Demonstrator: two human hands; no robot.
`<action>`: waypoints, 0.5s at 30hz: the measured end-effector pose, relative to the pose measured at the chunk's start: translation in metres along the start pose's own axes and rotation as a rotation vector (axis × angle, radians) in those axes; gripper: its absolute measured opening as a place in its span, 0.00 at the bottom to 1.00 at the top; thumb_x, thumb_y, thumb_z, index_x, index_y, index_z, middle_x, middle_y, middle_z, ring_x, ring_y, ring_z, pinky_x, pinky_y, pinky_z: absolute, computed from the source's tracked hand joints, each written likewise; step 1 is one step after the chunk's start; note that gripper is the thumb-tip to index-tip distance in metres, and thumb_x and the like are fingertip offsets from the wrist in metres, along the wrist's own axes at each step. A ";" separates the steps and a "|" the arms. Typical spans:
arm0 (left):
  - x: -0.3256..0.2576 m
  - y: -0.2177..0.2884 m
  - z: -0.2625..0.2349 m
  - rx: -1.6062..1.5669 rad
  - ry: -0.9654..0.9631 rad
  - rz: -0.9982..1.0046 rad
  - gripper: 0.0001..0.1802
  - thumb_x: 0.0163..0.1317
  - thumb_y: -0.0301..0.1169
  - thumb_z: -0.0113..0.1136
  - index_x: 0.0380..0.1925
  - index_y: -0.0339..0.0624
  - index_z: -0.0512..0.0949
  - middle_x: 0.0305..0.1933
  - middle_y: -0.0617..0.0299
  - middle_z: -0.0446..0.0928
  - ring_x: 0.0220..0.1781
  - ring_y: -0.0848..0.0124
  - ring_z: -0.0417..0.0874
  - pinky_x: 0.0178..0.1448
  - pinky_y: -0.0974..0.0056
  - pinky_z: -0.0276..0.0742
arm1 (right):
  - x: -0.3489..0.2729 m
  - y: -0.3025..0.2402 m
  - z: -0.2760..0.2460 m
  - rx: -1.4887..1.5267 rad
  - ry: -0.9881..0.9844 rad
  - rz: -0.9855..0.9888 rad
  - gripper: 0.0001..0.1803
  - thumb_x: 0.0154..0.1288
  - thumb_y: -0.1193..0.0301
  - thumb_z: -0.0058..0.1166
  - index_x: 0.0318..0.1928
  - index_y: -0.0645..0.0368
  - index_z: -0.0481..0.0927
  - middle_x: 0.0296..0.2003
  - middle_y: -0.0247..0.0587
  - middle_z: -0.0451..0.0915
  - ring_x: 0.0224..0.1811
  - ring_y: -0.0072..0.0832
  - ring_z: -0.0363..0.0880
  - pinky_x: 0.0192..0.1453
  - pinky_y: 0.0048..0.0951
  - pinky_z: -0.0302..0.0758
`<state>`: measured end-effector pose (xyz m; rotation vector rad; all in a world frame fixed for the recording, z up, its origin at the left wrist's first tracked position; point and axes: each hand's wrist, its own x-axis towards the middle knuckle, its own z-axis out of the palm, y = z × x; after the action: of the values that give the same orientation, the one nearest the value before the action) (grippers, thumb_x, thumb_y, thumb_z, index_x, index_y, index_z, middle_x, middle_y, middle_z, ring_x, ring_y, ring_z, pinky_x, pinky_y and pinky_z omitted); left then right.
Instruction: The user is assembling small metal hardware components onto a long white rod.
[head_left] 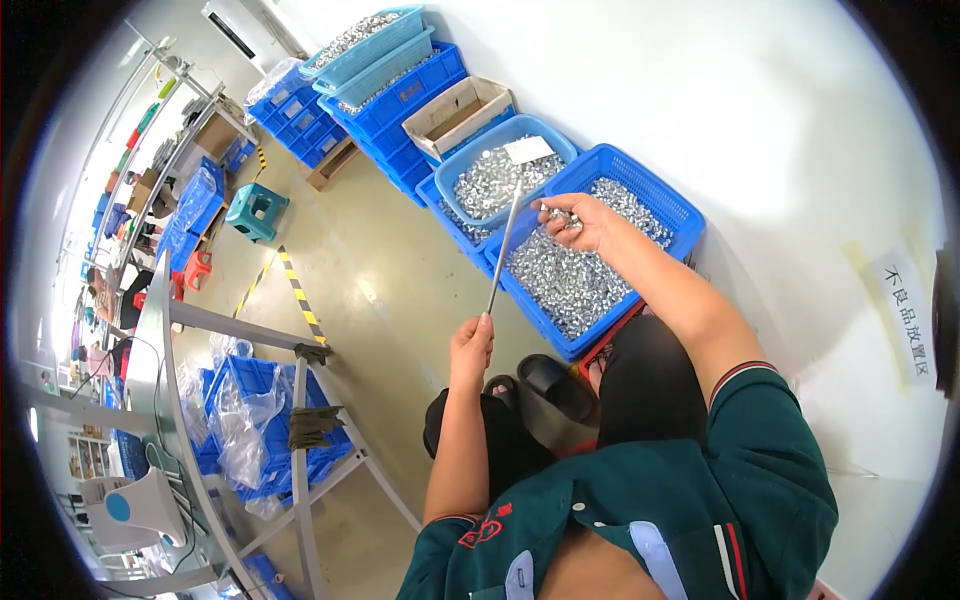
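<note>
While a white paper slip (528, 150) lies on the nuts in the light-blue tub (470, 160) and a white sign (905, 315) hangs on the wall, an open cardboard box (458, 112) tops stacked blue crates. Pinched shut in the left hand (471, 343), a thin metal rod (503, 243) slants over the blue crate (660, 200) of silver nuts (565, 285), where the right hand (575, 222) cups a few.

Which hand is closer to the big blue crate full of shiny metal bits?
The right hand. It reaches over the blue crate, holding a few of the shiny metal parts above the pile. The left hand is off to the crate's left, gripping the lower end of a thin metal rod.
</note>
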<state>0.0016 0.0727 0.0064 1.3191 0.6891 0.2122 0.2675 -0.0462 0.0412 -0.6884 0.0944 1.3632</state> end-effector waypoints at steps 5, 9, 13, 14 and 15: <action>0.001 -0.003 0.001 0.050 0.017 0.064 0.17 0.62 0.42 0.50 0.17 0.50 0.64 0.12 0.77 0.55 0.11 0.87 0.50 0.14 0.76 0.43 | -0.003 -0.004 0.001 0.037 -0.131 -0.131 0.10 0.59 0.69 0.52 0.39 0.61 0.71 0.23 0.31 0.69 0.15 0.13 0.62 0.10 0.11 0.54; 0.000 -0.002 0.000 0.022 0.001 0.027 0.18 0.61 0.43 0.50 0.16 0.49 0.64 0.12 0.77 0.55 0.11 0.87 0.50 0.14 0.76 0.43 | -0.007 -0.005 0.011 0.069 -0.169 -0.192 0.12 0.59 0.67 0.53 0.40 0.59 0.71 0.23 0.31 0.68 0.16 0.13 0.62 0.11 0.11 0.55; 0.004 -0.011 -0.002 0.108 0.013 0.099 0.18 0.61 0.43 0.51 0.16 0.49 0.65 0.12 0.77 0.56 0.11 0.86 0.51 0.14 0.76 0.44 | -0.006 -0.004 0.011 0.029 -0.171 -0.214 0.13 0.59 0.66 0.54 0.42 0.58 0.72 0.23 0.31 0.68 0.16 0.13 0.62 0.12 0.10 0.55; 0.005 -0.013 -0.003 0.107 0.013 0.100 0.18 0.61 0.43 0.51 0.16 0.49 0.65 0.12 0.77 0.56 0.11 0.86 0.51 0.14 0.76 0.44 | -0.005 -0.004 0.011 0.028 -0.171 -0.215 0.13 0.59 0.66 0.54 0.42 0.58 0.72 0.23 0.31 0.68 0.16 0.13 0.62 0.12 0.10 0.55; 0.005 -0.014 -0.004 0.127 0.012 0.110 0.18 0.61 0.43 0.51 0.16 0.48 0.65 0.12 0.77 0.56 0.11 0.86 0.52 0.14 0.76 0.44 | -0.004 -0.003 0.010 0.026 -0.154 -0.212 0.13 0.58 0.66 0.55 0.41 0.58 0.72 0.23 0.31 0.68 0.16 0.13 0.62 0.11 0.10 0.55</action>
<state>0.0003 0.0747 -0.0091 1.4801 0.6491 0.2691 0.2661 -0.0449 0.0522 -0.5525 -0.0821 1.2039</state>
